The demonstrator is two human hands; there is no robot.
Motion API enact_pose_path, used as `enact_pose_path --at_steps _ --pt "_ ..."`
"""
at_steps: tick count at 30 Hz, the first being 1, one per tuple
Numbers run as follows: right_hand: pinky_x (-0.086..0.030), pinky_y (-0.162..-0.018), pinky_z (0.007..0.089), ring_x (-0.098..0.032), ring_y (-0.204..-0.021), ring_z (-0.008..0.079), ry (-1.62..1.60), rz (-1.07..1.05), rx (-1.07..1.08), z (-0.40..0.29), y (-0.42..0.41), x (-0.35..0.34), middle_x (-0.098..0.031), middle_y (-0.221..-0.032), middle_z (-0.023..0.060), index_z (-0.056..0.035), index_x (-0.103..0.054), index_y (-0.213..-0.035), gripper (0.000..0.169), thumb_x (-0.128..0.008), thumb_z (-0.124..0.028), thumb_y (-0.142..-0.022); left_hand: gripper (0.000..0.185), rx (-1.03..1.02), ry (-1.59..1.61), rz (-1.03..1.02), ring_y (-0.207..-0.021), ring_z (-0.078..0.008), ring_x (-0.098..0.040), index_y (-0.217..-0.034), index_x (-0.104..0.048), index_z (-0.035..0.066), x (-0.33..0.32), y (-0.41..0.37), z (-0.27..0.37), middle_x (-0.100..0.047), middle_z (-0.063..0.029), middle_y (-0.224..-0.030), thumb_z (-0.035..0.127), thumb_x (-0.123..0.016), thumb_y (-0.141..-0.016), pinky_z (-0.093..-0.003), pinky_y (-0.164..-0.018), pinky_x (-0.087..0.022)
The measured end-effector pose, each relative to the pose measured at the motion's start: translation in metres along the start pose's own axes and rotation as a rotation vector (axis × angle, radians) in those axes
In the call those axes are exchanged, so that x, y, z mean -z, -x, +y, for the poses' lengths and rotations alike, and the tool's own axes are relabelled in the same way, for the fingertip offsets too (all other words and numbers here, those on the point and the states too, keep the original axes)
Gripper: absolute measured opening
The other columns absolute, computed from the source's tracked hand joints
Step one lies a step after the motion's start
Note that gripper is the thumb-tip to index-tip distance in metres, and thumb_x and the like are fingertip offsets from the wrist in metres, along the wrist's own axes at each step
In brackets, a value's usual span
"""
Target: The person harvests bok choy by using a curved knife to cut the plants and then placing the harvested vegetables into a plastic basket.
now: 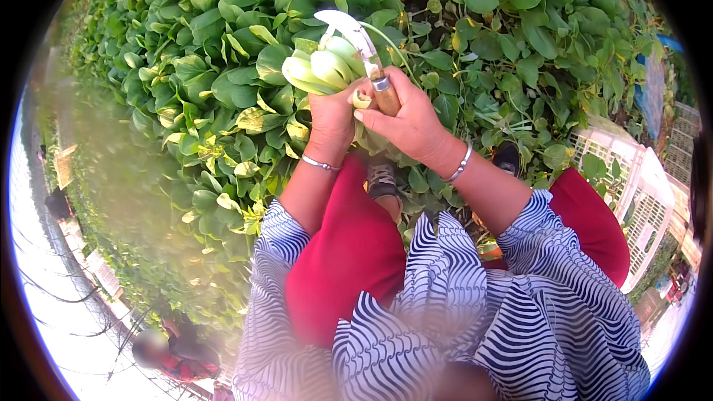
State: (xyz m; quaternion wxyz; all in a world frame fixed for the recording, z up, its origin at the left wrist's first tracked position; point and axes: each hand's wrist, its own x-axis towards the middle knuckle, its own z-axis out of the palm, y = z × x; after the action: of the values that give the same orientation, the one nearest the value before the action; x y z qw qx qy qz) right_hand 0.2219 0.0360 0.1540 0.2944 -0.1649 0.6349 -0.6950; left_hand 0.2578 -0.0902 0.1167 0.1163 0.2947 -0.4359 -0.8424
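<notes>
My left hand [333, 114] grips a bunch of bok choy [328, 67], its pale stalk bases turned upward and away from me. In my right hand [415, 120] is a sickle, held by its wooden handle [387, 100]. The sickle's curved metal blade [356, 33] has dark smears and arches over the right side of the bunch. A cut pale stalk [362, 99] pokes out between the two hands, by my right thumb; which hand holds it I cannot tell. Leaves of the bunch hang below my hands, mostly hidden.
Dense leafy greens [234, 67] grow ahead and to the left; sparser plants [501, 55] stand on the right. A white plastic crate [640, 195] sits beside my right knee, with some leaves at it. My shoe [383, 181] is among the plants. Another person [189, 356] is at lower left.
</notes>
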Motion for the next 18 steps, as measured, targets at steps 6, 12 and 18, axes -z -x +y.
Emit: enact_pose_path --at_steps 6,12,18 --pt "-0.048 -0.065 0.0244 -0.055 -0.076 0.0089 -0.258 -0.012 0.045 -0.031 0.014 0.008 -0.058 -0.086 0.0041 -0.0055 -0.046 -0.094 0.027 -0.066 -0.001 -0.076 0.049 0.002 0.239 0.11 -0.102 -0.025 -0.055 -0.121 -0.046 0.003 0.024 -0.018 0.028 -0.056 -0.0105 -0.111 -0.003 -0.061 -0.074 -0.0401 -0.09 -0.046" --pt "-0.043 -0.041 0.0196 -0.053 -0.053 0.0128 -0.458 0.272 0.334 -0.078 -0.015 0.101 -0.062 -0.087 0.0219 -0.0049 -0.048 -0.091 0.015 -0.056 0.003 -0.08 0.054 -0.086 0.146 0.082 -0.107 -0.0253 -0.052 -0.124 -0.047 0.0 0.035 -0.011 0.059 -0.054 -0.0116 -0.116 0.013 -0.062 -0.073 -0.0399 -0.094 -0.042" --pt "-0.032 -0.043 0.0173 -0.046 -0.062 0.002 0.202 0.312 -0.094 -0.033 -0.019 0.117 -0.054 -0.076 -0.0013 -0.0078 -0.054 -0.099 0.025 -0.065 -0.018 -0.078 0.053 -0.012 -0.013 -0.05 -0.1 -0.0243 -0.057 -0.122 -0.046 -0.001 0.012 0.011 0.045 -0.057 -0.0126 -0.11 0.001 -0.063 -0.071 -0.0377 -0.089 -0.046"
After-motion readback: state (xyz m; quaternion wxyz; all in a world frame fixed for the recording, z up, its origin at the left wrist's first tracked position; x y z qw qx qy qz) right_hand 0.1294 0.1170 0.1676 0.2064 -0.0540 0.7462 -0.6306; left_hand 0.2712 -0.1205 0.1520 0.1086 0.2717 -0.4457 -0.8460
